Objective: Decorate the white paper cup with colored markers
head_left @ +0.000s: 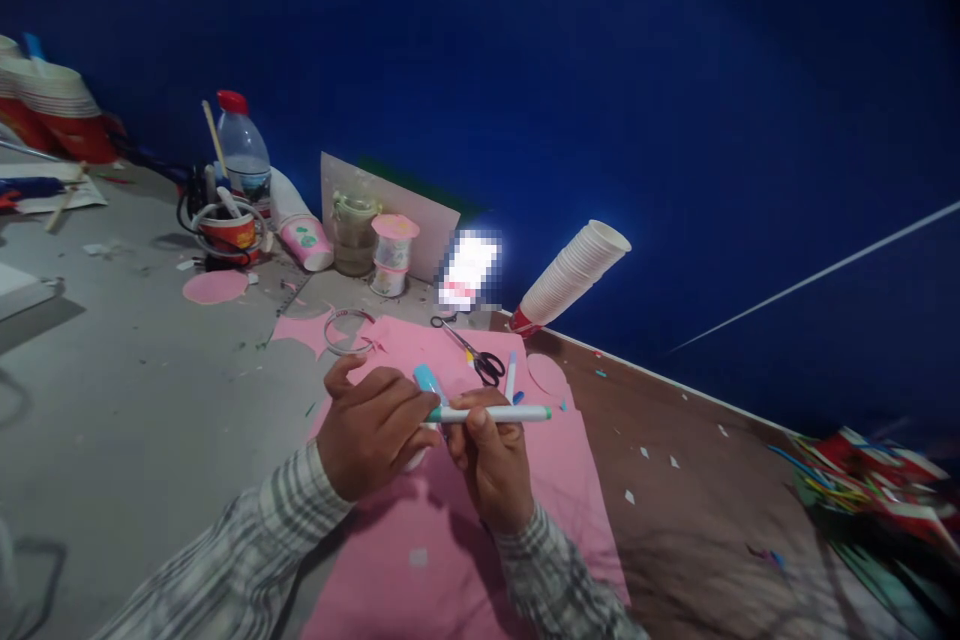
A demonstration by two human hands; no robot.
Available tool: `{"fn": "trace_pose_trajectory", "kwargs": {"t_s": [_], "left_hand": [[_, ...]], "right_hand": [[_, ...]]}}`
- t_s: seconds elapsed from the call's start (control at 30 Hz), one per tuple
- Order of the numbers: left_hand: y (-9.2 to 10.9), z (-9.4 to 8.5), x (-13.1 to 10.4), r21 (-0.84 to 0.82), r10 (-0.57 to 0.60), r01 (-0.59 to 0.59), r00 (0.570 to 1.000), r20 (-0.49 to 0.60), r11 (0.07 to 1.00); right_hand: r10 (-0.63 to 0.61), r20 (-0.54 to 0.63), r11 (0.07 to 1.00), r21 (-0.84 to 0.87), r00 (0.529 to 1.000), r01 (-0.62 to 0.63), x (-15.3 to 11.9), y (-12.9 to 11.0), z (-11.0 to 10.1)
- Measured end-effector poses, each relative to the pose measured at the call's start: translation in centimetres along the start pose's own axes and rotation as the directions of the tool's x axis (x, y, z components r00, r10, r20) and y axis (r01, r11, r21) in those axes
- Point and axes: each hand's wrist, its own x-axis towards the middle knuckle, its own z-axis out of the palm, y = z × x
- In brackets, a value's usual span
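Observation:
A white marker (pixel 517 413) with green ends lies level between my two hands, above pink paper. My right hand (pixel 495 465) is closed around its barrel. My left hand (pixel 379 428) pinches the teal cap end, with its index finger raised apart. Just behind my fingers a light blue object (pixel 426 380) sticks up, its lower part hidden. Something white shows below my left fingers, mostly covered. Pink paper sheets (pixel 420 580) spread under both hands. Beyond them lie black-handled scissors (pixel 487 366) and another white marker (pixel 511 378).
Behind the scissors is a bright blurred screen (pixel 469 270). A leaning stack of paper cups (pixel 574 275) stands right of it. Back left are a decorated pink cup piece (pixel 391 255), a glass jar (pixel 352 235) and a plastic bottle (pixel 246 155). A cluttered basket (pixel 847 540) sits far right.

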Motion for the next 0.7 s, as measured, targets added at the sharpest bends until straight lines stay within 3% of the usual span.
{"fn": "trace_pose_trajectory", "kwargs": {"t_s": [0.27,0.7], "left_hand": [[0.0,-0.6,-1.1,0.144,0.092,-0.086,0.995,-0.035,0.986],[0.6,-1.6,0.5,-0.005,0.118,-0.118,0.986,0.116,0.993]], "right_hand": [[0.04,0.04,0.999,0.011,0.998,-0.04,-1.1,-1.0,0.8],[0.135,-0.023,0.989,-0.058,0.991,-0.136,-1.0,-1.6,0.6]]}}
